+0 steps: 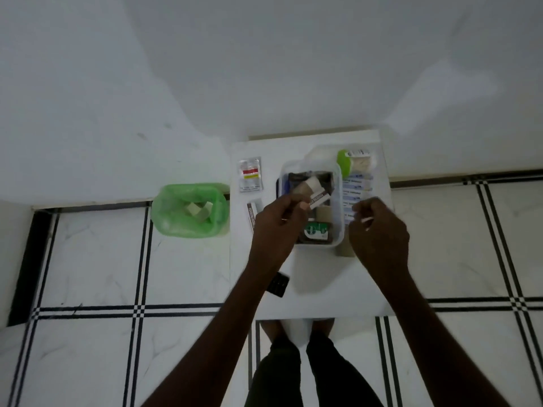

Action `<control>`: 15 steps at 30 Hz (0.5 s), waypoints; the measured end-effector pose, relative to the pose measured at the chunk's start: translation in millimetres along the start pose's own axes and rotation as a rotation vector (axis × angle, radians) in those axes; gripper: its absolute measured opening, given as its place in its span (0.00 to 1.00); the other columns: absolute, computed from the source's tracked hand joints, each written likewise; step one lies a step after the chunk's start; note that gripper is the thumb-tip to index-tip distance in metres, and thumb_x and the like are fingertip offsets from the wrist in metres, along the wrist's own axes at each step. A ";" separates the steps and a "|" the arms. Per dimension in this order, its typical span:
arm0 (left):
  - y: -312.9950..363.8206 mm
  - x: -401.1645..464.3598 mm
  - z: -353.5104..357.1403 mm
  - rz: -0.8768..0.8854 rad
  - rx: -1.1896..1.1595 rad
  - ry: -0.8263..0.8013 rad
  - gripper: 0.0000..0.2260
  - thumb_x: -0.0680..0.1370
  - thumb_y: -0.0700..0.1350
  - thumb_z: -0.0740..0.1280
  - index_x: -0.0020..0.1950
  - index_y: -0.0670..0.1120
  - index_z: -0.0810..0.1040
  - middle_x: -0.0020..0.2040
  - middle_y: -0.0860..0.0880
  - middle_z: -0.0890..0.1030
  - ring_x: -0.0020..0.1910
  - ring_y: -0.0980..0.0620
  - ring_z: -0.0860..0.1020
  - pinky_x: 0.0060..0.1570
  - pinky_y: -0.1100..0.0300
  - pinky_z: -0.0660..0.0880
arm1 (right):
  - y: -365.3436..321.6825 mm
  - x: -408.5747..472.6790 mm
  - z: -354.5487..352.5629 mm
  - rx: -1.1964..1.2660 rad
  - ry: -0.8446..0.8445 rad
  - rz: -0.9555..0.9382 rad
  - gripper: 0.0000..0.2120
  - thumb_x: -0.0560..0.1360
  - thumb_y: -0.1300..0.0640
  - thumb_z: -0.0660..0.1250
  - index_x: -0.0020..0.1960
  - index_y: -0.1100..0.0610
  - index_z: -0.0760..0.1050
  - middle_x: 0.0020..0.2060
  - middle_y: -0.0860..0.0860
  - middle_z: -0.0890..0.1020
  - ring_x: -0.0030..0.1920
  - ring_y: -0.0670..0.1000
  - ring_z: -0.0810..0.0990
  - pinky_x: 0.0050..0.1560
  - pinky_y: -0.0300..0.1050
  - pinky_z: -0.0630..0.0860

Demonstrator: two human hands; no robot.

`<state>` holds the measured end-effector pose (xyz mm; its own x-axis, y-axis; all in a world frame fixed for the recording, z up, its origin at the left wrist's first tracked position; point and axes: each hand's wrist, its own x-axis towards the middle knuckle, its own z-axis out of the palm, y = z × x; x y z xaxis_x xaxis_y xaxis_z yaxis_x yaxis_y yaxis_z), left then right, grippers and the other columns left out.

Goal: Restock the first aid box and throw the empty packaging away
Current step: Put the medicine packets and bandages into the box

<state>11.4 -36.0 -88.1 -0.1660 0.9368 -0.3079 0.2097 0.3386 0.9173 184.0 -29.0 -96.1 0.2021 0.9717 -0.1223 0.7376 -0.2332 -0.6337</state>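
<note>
A clear plastic first aid box (340, 201) stands on a small white table (323, 289), with dark packets and a green-labelled pack (316, 230) inside. My left hand (276, 227) holds a small brown-and-white box (314, 196) over the first aid box's left side. My right hand (379, 230) hovers just right of the first aid box, its fingers pinched on a thin white strip (367, 220). A strip of blue-printed plasters (354, 192) lies under that hand.
A bin with a green liner (189, 210) stands on the floor left of the table, with packaging inside. A red-and-white sachet (250, 174) and a brown strip (253, 214) lie on the table's left. A green-capped roll (355, 161) sits behind the box. A dark object (277, 284) lies near my left forearm.
</note>
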 end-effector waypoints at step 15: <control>-128.4 -54.2 4.5 0.120 0.827 -0.043 0.20 0.72 0.40 0.72 0.64 0.45 0.78 0.61 0.45 0.80 0.59 0.44 0.76 0.54 0.52 0.76 | 82.2 -16.7 53.4 -0.283 -0.129 -0.280 0.30 0.64 0.57 0.77 0.62 0.60 0.69 0.57 0.59 0.77 0.51 0.59 0.74 0.50 0.55 0.77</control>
<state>-2.2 -129.8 -190.3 -0.0643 0.9675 -0.2445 0.8660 0.1758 0.4682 206.9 -62.4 -186.9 -0.1009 0.9916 -0.0815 0.9041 0.0572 -0.4235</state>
